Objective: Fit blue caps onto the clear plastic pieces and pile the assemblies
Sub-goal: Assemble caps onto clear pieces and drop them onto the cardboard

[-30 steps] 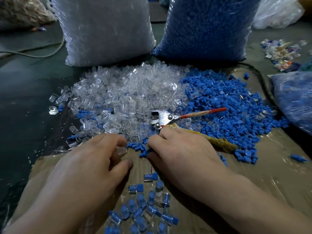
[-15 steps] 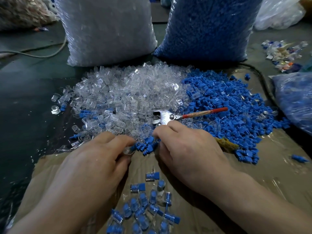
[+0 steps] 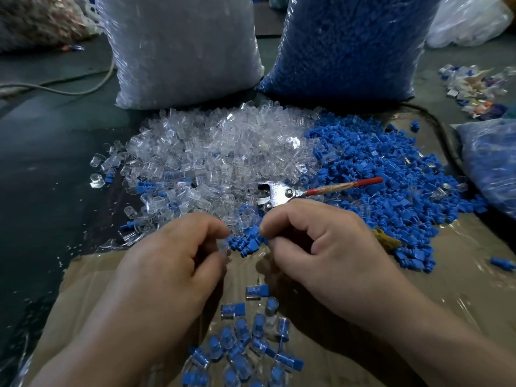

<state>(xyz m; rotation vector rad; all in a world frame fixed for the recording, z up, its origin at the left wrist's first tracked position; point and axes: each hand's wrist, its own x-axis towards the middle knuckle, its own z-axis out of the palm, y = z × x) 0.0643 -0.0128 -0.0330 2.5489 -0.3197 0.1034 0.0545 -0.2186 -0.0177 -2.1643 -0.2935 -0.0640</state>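
Left hand [image 3: 167, 263] pinching clear piece [image 3: 223, 245], ribbed caps [image 3: 248, 242]

Setting: small-parts assembly workshop, hand piecework. Evidence: on a dark work surface [image 3: 42, 191] stood two bulk sacks, a sack of clear plastic pieces [image 3: 181, 51] and a sack of blue caps [image 3: 346, 46]. The same stock lay tipped out before them as a clear heap [image 3: 217, 152] and a blue heap [image 3: 377, 169], touching. Red-handled pliers [image 3: 276, 192] lay where the heaps met. A film-covered cardboard sheet [image 3: 446, 289] bore a pile of capped assemblies [image 3: 245, 344]. Further filled bags sat at right [image 3: 491, 163] and far left [image 3: 36, 20], with scrap litter [image 3: 472, 90] and a loose cable [image 3: 69, 92] nearby. Fitting was manual: the left hand [image 3: 167, 275] pinched a clear piece [image 3: 223, 245] and the right hand [image 3: 329, 255] a blue cap [image 3: 258, 238].
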